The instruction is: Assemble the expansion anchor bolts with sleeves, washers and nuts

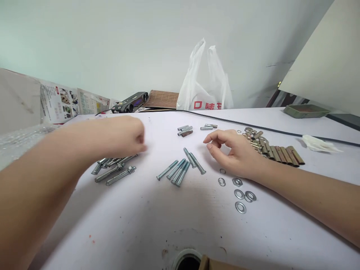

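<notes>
My left hand (128, 137), slightly blurred, is curled closed above a pile of assembled anchor bolts (108, 174) on the left. Its fingertips are hidden, so I cannot make out what it holds, if anything. My right hand (234, 152) rests near the table with thumb and index finger apart, nothing between them. Between the hands lie several loose bolts (178, 172) with flared heads. Small silver sleeves (185, 129) sit behind them. Below my right hand are spring washers (222, 182), a nut (237, 182) and flat washers (240, 207).
Brass-coloured sleeves (284, 155) are heaped beyond my right wrist. A black cable (239, 122) crosses the back of the white table (157, 225). Behind stand a white plastic bag (205, 86) and a green tray (306, 111). A round opening (188, 260) shows at the front edge.
</notes>
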### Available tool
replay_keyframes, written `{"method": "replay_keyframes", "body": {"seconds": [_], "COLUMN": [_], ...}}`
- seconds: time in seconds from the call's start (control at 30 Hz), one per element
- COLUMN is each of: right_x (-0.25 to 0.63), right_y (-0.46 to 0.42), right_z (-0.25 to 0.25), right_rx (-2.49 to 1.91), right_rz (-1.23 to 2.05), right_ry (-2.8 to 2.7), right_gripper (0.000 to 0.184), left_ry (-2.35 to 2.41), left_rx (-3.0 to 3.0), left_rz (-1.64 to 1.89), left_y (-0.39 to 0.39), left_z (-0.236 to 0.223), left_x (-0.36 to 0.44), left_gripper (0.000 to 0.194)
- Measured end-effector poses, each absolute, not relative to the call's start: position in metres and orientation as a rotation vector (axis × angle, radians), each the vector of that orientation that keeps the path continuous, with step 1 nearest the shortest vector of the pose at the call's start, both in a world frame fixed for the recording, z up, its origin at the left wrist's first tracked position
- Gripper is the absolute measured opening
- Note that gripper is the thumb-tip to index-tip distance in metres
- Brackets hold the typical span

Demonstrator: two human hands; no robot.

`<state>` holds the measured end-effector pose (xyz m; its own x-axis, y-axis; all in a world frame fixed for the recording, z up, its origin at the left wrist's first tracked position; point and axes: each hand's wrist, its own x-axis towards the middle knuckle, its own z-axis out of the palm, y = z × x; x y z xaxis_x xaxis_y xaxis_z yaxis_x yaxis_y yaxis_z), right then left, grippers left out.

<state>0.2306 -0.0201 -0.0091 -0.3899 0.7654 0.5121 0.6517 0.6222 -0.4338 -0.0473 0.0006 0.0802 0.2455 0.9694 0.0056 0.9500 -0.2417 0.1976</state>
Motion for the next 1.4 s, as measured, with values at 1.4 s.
{"method": "replay_keyframes", "body": {"seconds": [1.4], "right_x": [0.241], "right_y": [0.046], "right_z": [0.013], "right_rx": [-1.608], "right_rz": [0.484], "right_ry": [-2.076], "right_gripper": [0.035], "left_ry": [1.073], "left_rx": [1.876], "left_rz": [0.974], "left_y": [0.021], "left_z": [-0.018], "left_x": [0.031], "left_gripper": [0.025]}}
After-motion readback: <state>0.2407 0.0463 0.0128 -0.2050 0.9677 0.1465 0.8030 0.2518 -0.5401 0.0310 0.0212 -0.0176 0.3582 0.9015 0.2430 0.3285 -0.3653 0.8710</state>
